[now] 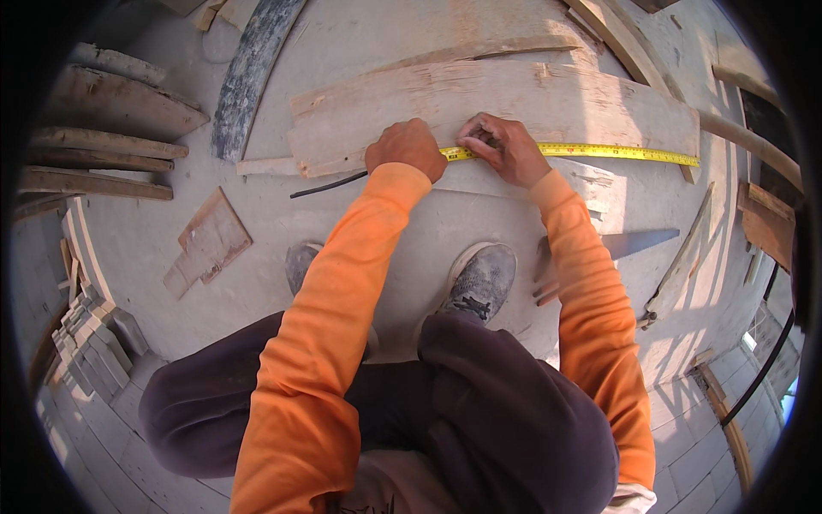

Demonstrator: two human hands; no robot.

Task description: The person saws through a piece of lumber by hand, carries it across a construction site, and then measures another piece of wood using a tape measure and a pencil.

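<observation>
My left hand (406, 151) is closed around the body of a tape measure, whose case is hidden in the fist. A dark strap (330, 184) trails out to the left from under that fist. The yellow blade (616, 152) runs rightward along the near edge of a pale, worn wooden board (505, 94), reaching its right end. Just right of the fist, my right hand (511, 151) rests over the blade, thumb and fingers pinched together. Whatever the pinch holds, if anything, is too small to make out.
A handsaw (638, 242) lies by my right forearm. Broken plywood (214, 236) sits left of my shoes. Several boards (107, 158) are stacked at the far left, with grey blocks (98, 343) below. A dark-stained plank (248, 86) and long timbers (621, 38) lie beyond.
</observation>
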